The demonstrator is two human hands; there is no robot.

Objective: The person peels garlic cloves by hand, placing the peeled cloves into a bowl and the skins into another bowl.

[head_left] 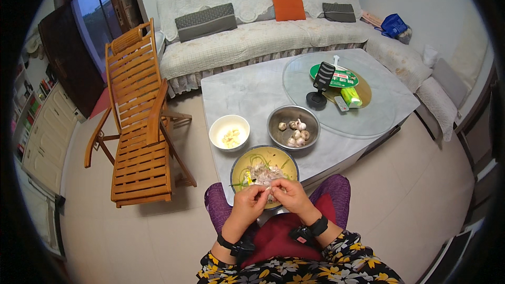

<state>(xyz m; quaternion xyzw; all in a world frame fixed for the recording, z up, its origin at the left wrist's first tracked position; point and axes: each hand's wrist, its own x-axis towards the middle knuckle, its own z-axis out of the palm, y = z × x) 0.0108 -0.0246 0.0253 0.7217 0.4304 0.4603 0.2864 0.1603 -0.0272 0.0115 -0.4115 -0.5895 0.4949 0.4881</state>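
My left hand (251,200) and my right hand (289,198) meet over the near edge of a yellow bowl (250,156), both pinching what looks like a small garlic clove (269,189) between thumbs and fingertips. Inside that bowl lie papery garlic peels (265,173) and thin green strands (284,164). Just beyond it, on the left, a white bowl (215,128) holds several pale peeled cloves (230,138). On the right, a steel bowl (310,123) contains several whole garlic bulbs (298,138).
The marble-topped table (226,100) carries a glass turntable (379,121) with a black microphone-like device (321,84), green round board (345,78), tissue pack (351,98) and remote (341,104). A wooden recliner (131,158) stands left, a covered sofa (252,42) behind.
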